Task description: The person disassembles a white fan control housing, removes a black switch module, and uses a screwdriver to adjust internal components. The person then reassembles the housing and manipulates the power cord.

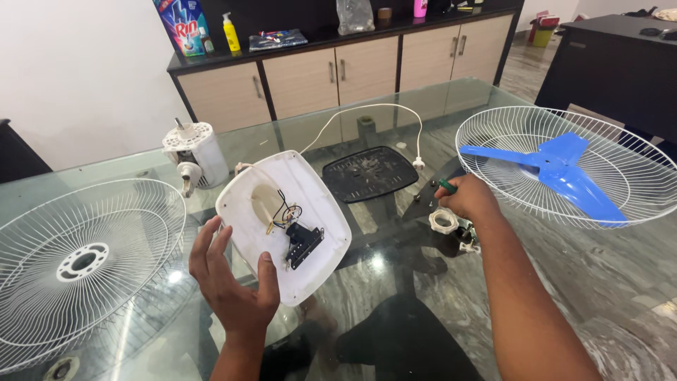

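Glass-topped table (395, 106), w/ grey marble floor showing through it. Left hand (236, 282) holds the white fan base (282, 219) tilted up by its near edge, underside facing us, thumb on the face, fingers spread behind; black switch block (303, 243) & wires inside. Right hand (469, 197) curled shut round a green-handled screwdriver (446, 186), beside a white plastic ring nut (443, 221). Blue fan blade (557, 173) lies in the wire guard (635, 152) at right; other guard (77, 261) at left, motor housing (194, 155) behind. Black base plate (370, 173) mid-table. Beige cabinets (303, 81) along the white wall.
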